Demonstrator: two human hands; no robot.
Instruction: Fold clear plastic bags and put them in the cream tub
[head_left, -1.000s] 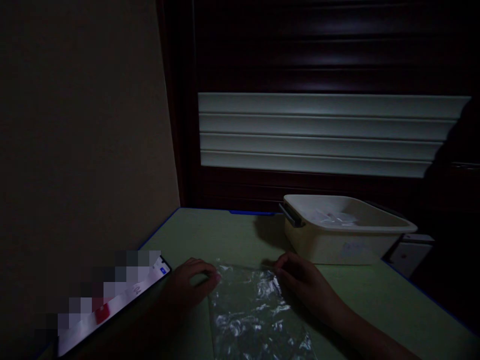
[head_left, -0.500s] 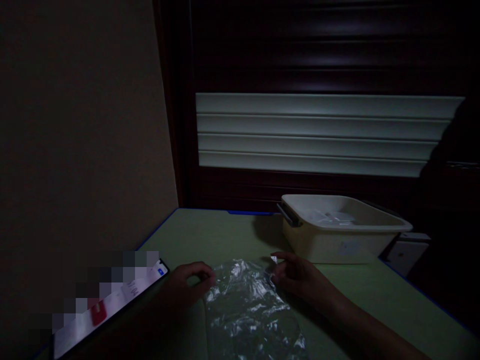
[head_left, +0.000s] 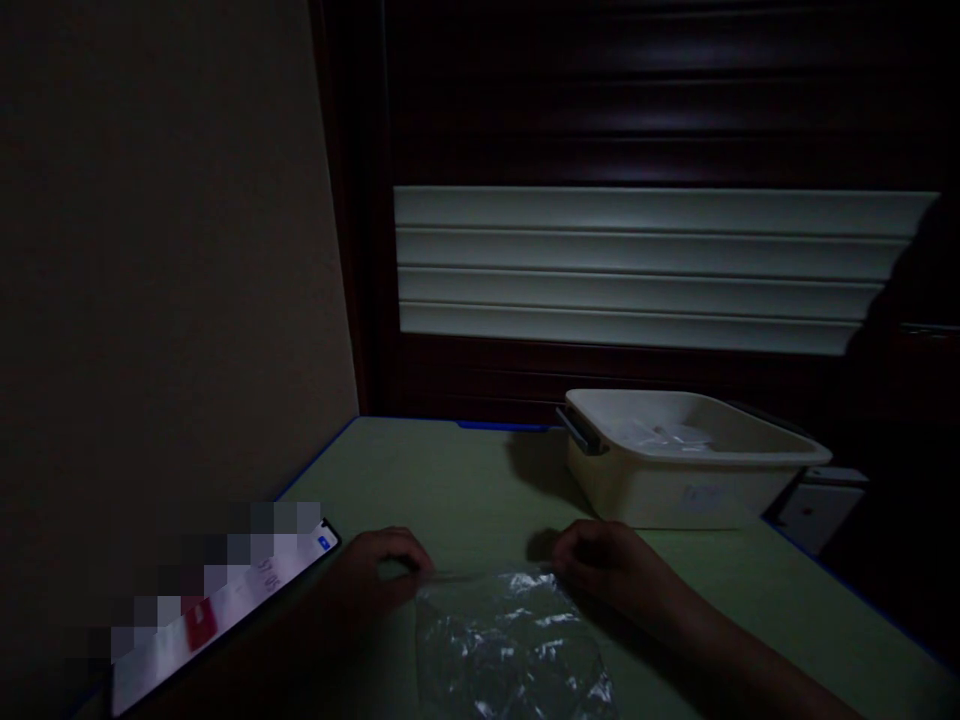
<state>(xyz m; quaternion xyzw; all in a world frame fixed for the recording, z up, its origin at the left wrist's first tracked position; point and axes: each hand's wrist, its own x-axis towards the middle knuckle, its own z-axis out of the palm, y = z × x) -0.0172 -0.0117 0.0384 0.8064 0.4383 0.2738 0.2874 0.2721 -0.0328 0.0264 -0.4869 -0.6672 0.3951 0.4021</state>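
Note:
A clear, crinkled plastic bag lies at the front middle of the green table, its far edge stretched between my hands. My left hand pinches the bag's far left corner between thumb and fingers. At the far right corner, my right hand is closed on the bag's edge, with the fingers curled in. Light glints off the folds of the plastic. The picture is dark, and whether anything is inside the bag cannot be made out.
A cream plastic bin with dark handles and clear plastic in it stands at the back right. A lit phone lies at the left. Behind the bin's right side is a white box. A wall borders the green table at left.
My right hand has closed on the bag's corner, its raised fingers now curled. The bag's far edge has come down and is pulled straight between my hands.

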